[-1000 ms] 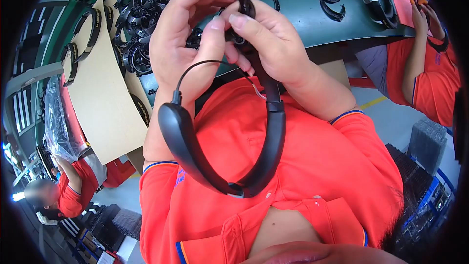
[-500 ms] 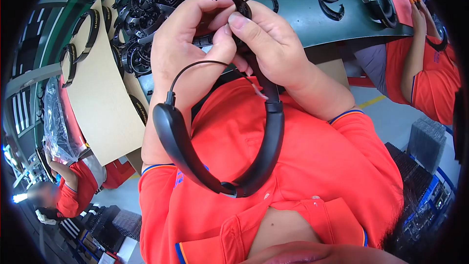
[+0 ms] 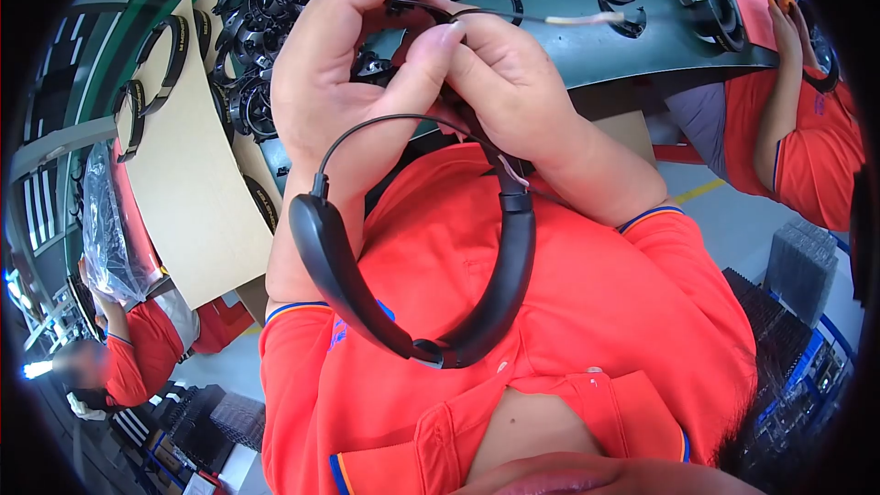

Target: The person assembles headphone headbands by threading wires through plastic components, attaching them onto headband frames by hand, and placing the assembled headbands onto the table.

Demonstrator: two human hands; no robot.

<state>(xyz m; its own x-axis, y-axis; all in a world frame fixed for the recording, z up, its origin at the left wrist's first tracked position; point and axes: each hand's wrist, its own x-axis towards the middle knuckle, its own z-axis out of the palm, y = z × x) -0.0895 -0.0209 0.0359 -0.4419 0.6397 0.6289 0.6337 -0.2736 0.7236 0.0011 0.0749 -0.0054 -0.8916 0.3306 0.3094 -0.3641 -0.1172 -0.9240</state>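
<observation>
A black headphone headband (image 3: 500,289) hangs in a loop before my chest, its upper end between my hands. My left hand (image 3: 335,82) is curled, its thumb pressed near the band's upper end and its index finger arched above. My right hand (image 3: 522,82) is closed round the same end, its thumb tip meeting the left thumb. The fingers hide most of the part where they meet. A thin black cable (image 3: 394,119) arcs from the band's left end towards the right side. Another wire with a pale end (image 3: 582,20) sticks out to the right above my right hand.
A heap of black curved parts (image 3: 266,27) lies on the green table (image 3: 568,60), with several loose ones further right. Finished-looking headbands rest on a cardboard sheet (image 3: 197,220) at left. Co-workers in red shirts (image 3: 811,142) are at the right and lower left.
My left hand has risen slightly and its index finger has lifted over the band's end. My right thumb has shifted up against the left thumb. The pale-ended wire has dropped a little.
</observation>
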